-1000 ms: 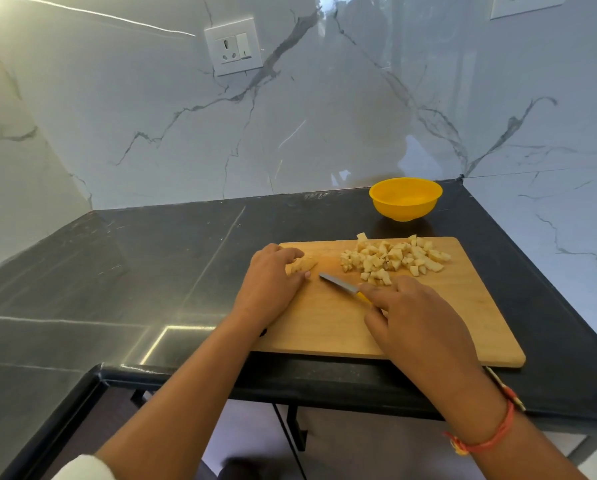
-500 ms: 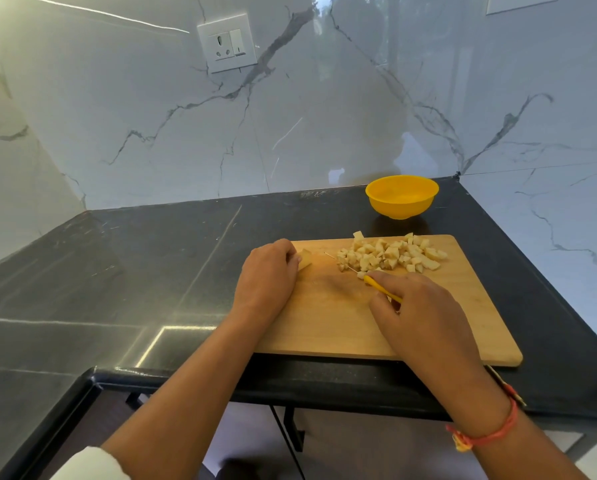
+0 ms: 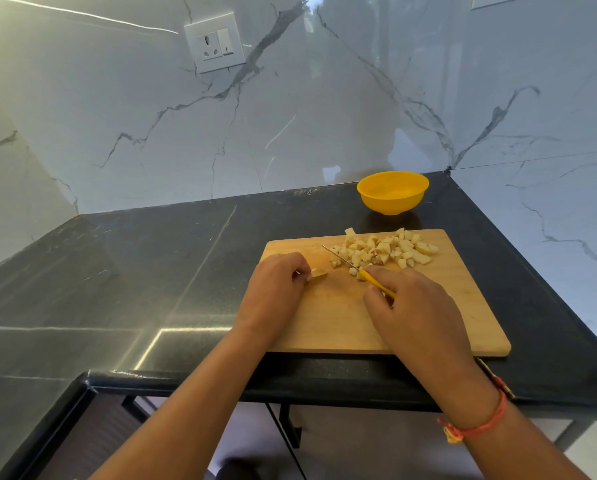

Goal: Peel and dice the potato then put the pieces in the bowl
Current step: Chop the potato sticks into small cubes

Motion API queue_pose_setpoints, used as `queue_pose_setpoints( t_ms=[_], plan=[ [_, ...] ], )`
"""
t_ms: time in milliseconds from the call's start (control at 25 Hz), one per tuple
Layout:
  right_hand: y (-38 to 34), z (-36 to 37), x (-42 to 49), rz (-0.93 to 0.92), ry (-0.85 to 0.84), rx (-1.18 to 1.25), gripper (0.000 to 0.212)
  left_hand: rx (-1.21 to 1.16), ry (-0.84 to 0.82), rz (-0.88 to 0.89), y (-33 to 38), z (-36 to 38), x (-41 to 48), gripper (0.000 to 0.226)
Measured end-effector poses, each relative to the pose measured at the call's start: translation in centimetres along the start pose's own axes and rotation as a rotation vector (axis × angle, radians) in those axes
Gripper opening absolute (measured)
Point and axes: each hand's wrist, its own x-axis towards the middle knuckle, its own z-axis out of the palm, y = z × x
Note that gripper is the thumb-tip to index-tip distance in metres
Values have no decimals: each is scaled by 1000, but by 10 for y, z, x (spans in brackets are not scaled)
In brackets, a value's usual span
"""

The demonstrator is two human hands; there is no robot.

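A wooden cutting board (image 3: 463, 306) lies on the black counter. A heap of diced potato (image 3: 383, 251) sits at its far side. My left hand (image 3: 273, 292) pinches a small leftover potato piece (image 3: 318, 272) against the board's left part. My right hand (image 3: 414, 306) grips a small knife by its yellow handle (image 3: 376, 283); the thin blade (image 3: 338, 257) points up and left, its edge against the left side of the heap. The yellow bowl (image 3: 392, 192) stands beyond the board near the wall and looks empty.
The black counter (image 3: 151, 271) stretches left of the board and ends at a front edge near me. Marble walls close in the back and right side. A wall socket (image 3: 215, 42) is high on the back wall.
The knife blade swung from lying near the board's middle to the left side of the diced heap. My left hand shifted slightly, still pinching the small potato piece.
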Motion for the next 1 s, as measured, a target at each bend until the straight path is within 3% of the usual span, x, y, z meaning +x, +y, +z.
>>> queue_pose_setpoints(
  t_ms=[280,400,1000],
  plan=[
    [-4,-2,-2,-5,-27,-45,39,-58,-127,-96,3,-6,-1,8],
    [-6,-2,-3,-14,-37,-65,40,-45,-137,-90,4,-3,2,18],
    [-15,4,-2,-118,-108,-205,42,-147,-111,-151,5,-1,5,8]
  ],
)
